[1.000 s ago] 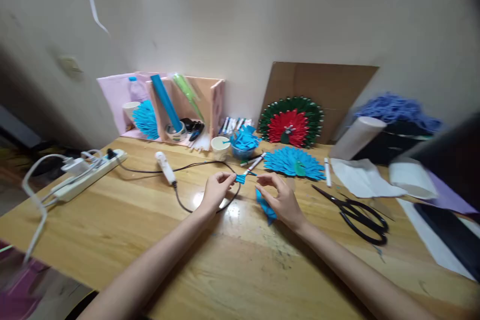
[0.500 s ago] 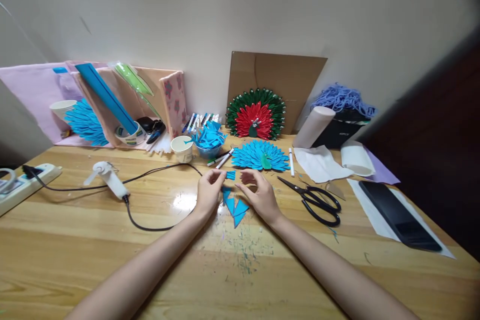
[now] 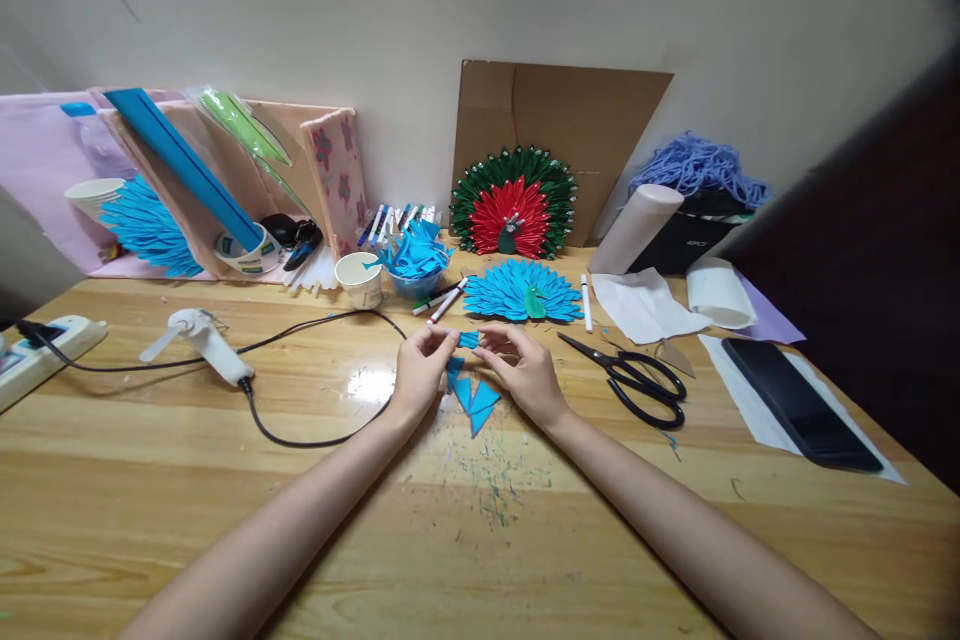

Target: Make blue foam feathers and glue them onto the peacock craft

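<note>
Between my hands, just above the table, is a small piece of blue ribbon [image 3: 469, 339]. My left hand [image 3: 422, 370] pinches its left end. My right hand [image 3: 527, 375] has thumb and fingers closed at its right end. Cut blue pointed pieces [image 3: 477, 402] lie on the table beneath and between the hands. Beyond my hands lies a blue fan-shaped peacock [image 3: 499, 292] with a green body. Black-handled scissors [image 3: 637, 382] rest open-bladed or nearly so to the right; I cannot tell exactly.
A hot glue gun [image 3: 210, 345] with a black cord lies at left beside a power strip [image 3: 56, 357]. A tub of blue scraps [image 3: 417, 270], a paper cup [image 3: 360, 280] and markers [image 3: 448, 301] stand behind. At right are a phone [image 3: 799, 405] and white rolls [image 3: 637, 228].
My right hand has closed in on the right end of the blue ribbon, which it stood apart from before. The whole view has shifted slightly, and objects sit higher in it.
</note>
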The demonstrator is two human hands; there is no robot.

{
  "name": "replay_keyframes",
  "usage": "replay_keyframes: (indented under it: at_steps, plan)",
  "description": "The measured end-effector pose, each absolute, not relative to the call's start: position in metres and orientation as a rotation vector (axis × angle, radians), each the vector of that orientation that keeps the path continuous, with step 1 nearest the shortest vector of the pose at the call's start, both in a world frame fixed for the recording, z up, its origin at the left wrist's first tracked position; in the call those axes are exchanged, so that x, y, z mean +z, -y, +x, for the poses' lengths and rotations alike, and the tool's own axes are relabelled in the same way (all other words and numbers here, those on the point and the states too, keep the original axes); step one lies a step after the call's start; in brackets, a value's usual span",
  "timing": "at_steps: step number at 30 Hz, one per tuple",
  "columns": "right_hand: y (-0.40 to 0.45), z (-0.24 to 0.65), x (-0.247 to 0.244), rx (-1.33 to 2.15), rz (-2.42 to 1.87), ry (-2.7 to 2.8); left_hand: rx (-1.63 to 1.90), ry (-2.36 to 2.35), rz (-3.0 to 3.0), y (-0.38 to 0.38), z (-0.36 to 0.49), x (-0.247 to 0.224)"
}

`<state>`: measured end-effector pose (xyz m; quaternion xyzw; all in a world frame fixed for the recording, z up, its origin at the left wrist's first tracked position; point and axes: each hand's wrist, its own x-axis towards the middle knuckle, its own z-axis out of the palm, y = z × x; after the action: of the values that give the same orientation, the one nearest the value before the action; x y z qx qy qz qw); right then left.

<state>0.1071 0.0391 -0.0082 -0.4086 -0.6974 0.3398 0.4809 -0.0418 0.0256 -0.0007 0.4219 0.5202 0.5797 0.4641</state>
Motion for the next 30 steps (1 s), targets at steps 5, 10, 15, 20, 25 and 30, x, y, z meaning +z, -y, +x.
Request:
replay_keyframes:
  at_steps: [5, 10, 15, 20, 25, 30]
  plan:
    - [-0.0388, 0.1079, -0.0075, 0.807, -0.98, 1.706, 1.425, -1.289, 1.072, -0.0256, -0.0422, -0.0005]
    - [-0.0378, 0.1085, -0.0067, 0.799, -0.983, 1.708, 1.424, -1.29, 1.064, -0.0258, -0.0417, -0.001]
    - [-0.0382, 0.1084, -0.0085, 0.788, -0.976, 1.699, 1.427, -1.268, 1.066, -0.025, -0.0415, -0.0019]
    - [-0.0391, 0.1086, -0.0105, 0.792, -0.966, 1.698, 1.43, -1.248, 1.075, -0.0249, -0.0416, -0.0014]
    - [-0.0391, 0.1086, -0.0102, 0.786, -0.96, 1.696, 1.436, -1.243, 1.069, -0.0254, -0.0411, -0.0015]
    - [-0.039, 0.1079, -0.0088, 0.77, -0.959, 1.705, 1.437, -1.243, 1.068, -0.0248, -0.0409, -0.0009]
